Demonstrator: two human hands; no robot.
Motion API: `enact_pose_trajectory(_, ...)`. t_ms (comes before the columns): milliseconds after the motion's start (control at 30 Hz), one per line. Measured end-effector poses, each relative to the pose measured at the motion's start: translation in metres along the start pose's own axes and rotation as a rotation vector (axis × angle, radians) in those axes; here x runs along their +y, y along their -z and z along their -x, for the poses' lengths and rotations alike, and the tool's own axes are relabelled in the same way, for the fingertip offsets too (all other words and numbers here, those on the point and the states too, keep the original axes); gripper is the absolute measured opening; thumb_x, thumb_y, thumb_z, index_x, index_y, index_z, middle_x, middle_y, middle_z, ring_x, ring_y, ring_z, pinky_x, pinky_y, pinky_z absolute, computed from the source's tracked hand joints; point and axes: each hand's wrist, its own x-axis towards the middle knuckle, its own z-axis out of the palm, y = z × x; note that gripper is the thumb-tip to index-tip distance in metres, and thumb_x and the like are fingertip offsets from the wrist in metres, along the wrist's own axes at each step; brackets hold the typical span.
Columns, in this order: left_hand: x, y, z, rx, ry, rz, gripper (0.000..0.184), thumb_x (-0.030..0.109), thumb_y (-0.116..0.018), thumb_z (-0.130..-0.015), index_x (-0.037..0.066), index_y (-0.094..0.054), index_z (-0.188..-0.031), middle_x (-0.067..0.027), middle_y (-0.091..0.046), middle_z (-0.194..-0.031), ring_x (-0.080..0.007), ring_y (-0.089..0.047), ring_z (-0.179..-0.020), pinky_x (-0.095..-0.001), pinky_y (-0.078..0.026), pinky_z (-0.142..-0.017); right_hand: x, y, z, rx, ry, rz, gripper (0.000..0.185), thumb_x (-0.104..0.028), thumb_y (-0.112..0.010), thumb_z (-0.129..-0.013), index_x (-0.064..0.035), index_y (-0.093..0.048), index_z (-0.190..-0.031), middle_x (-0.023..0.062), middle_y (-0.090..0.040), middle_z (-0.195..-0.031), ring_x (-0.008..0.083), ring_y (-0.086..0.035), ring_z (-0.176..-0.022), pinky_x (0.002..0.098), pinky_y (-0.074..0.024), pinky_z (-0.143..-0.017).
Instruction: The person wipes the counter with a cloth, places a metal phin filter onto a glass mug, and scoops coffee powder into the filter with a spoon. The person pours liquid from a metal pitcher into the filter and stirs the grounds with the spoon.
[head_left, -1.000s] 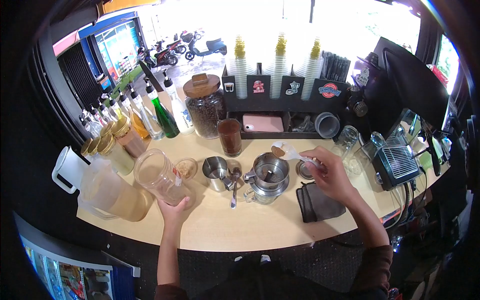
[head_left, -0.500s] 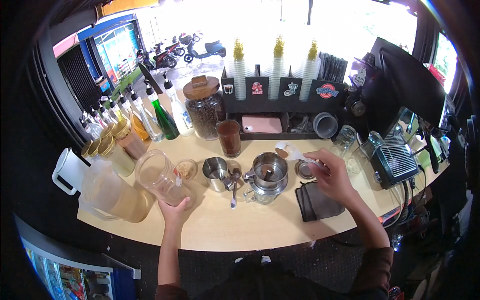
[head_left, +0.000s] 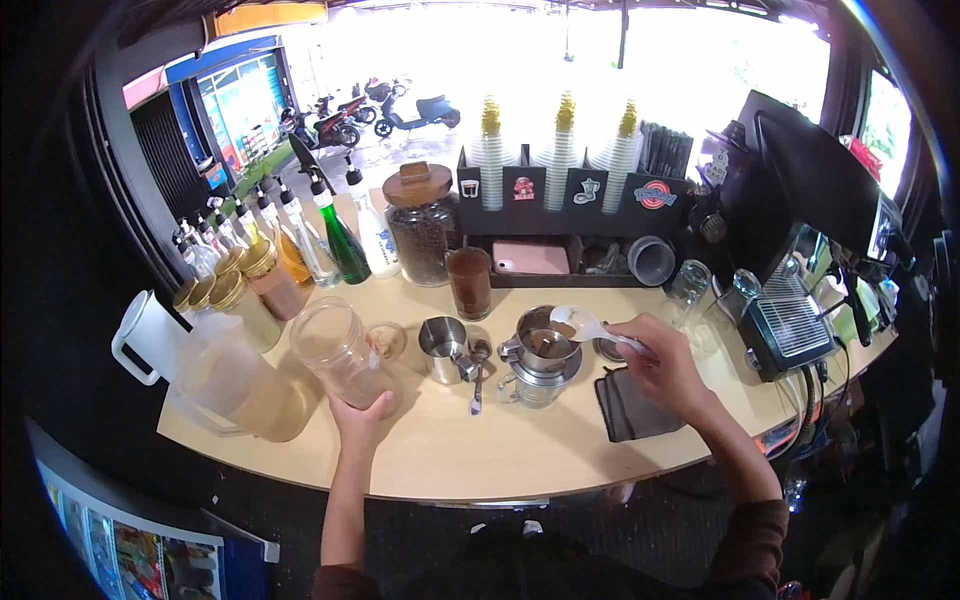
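White spoon [head_left: 592, 328], pale and smooth, its bowl carrying brown powder [head_left: 563, 319], shows over the mouth of a metal drip filter [head_left: 545, 367], its handle pinched by the fingers of our right hand [head_left: 664, 362]. Our left hand [head_left: 360, 412] grasps the lower part of a clear jar [head_left: 335, 350], whose contents we cannot make out. More powder lies inside the filter, which sits on a glass mug [head_left: 530, 393]. Beyond, we see a glass of dark brown liquid [head_left: 470, 288], a wooden-lidded jar of dark beans [head_left: 420, 240] and, at left, a pitcher of tan liquid [head_left: 268, 395]. Compared with the earlier frame, our spoon has come lower over the filter's opening, while both grips stay unchanged
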Motion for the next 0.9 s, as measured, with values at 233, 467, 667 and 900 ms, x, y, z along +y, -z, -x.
enact_pose_trajectory(233,0.006,-0.001,0.003,0.067,0.027,-0.104,0.100,0.008,-0.082,-0.054,0.003,-0.021,-0.133,-0.0157,-0.042,-0.124,-0.0255,-0.045,-0.115,-0.0387,-0.041,-0.096,-0.019,-0.002,-0.016,-0.057,-0.009,0.002,0.019,-0.002,-0.059,-0.083,-0.0021,-0.062,-0.102,0.0131,-0.059,-0.083,0.0244,-0.060,-0.074,0.0310,-0.0473,-0.064)
enact_pose_trajectory(467,0.005,0.002,0.003,0.042,-0.009,-0.119,0.095,0.015,-0.085,-0.053,0.002,-0.028,-0.128,-0.0155,-0.043,-0.121,-0.0258,-0.045,-0.113,-0.0387,-0.041,-0.094,-0.072,-0.042,-0.090,-0.188,0.138,-0.110,0.019,-0.005,-0.057,-0.082,0.0011,-0.062,-0.099,0.0120,-0.063,-0.090,0.0202,-0.061,-0.082,0.0292,-0.0462,-0.073)
enact_pose_trajectory(667,0.016,0.007,0.002,0.055,-0.134,-0.400,0.093,0.024,-0.087,-0.051,0.001,-0.035,-0.125,-0.0139,-0.043,-0.119,-0.0283,-0.044,-0.114,-0.0398,-0.037,-0.097,-0.117,-0.114,-0.153,-0.306,0.413,-0.003,0.017,-0.007,-0.055,-0.081,0.0005,-0.062,-0.094,0.0129,-0.062,-0.087,0.0279,-0.062,-0.079,0.0338,-0.0481,-0.072)
enact_pose_trajectory(900,0.015,0.008,0.001,0.060,-0.154,-0.401,0.092,0.027,-0.086,-0.052,0.000,-0.036,-0.124,-0.0166,-0.044,-0.119,-0.0310,-0.044,-0.113,-0.0419,-0.038,-0.096,-0.136,-0.170,-0.184,-0.457,0.707,0.499,0.019,-0.011,-0.055,-0.082,-0.0018,-0.063,-0.095,0.0133,-0.061,-0.091,0.0316,-0.061,-0.079,0.0410,-0.0478,-0.078)
